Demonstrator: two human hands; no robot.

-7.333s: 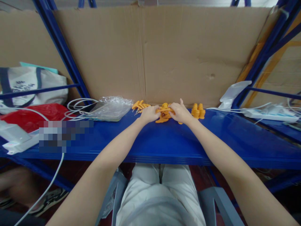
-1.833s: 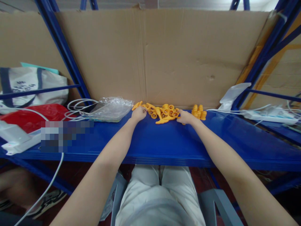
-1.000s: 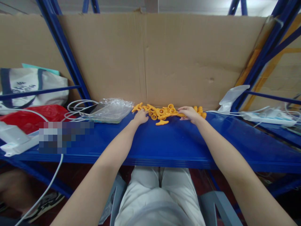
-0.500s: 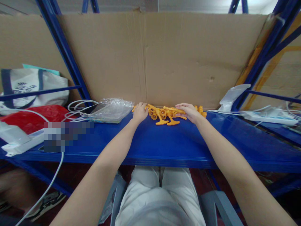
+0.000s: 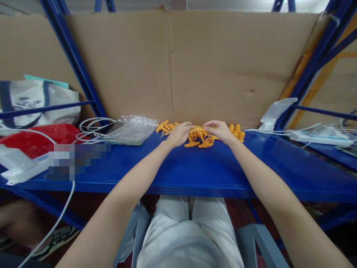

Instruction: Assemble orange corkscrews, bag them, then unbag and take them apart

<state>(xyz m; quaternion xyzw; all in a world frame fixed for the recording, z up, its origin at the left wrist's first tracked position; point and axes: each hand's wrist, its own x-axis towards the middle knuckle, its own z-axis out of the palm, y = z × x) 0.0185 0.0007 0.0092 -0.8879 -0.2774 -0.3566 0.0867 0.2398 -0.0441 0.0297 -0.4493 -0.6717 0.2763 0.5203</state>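
Several orange plastic pieces (image 5: 206,142) lie in a pile at the back of the blue table (image 5: 195,167), against the cardboard. My left hand (image 5: 180,134) rests over the left part of the pile, its fingers pointing right; whether it grips a piece is hidden. From the right, my right hand (image 5: 219,130) reaches onto the pile with its fingers apart from the thumb, touching the orange pieces. More orange pieces (image 5: 165,127) lie left of my left hand, and orange cylinders (image 5: 237,132) stand beside my right wrist.
Clear plastic bags (image 5: 134,130) and coiled white cable (image 5: 95,128) lie to the left, near a red bag (image 5: 41,139) and a white power strip (image 5: 25,167). Another power strip (image 5: 320,137) is at the right. A person's leg (image 5: 22,223) shows at the lower left.
My left hand has moved right, from the pile's left end to its middle, uncovering orange pieces there. My right hand has shifted slightly left. Pieces between the hands have changed position.
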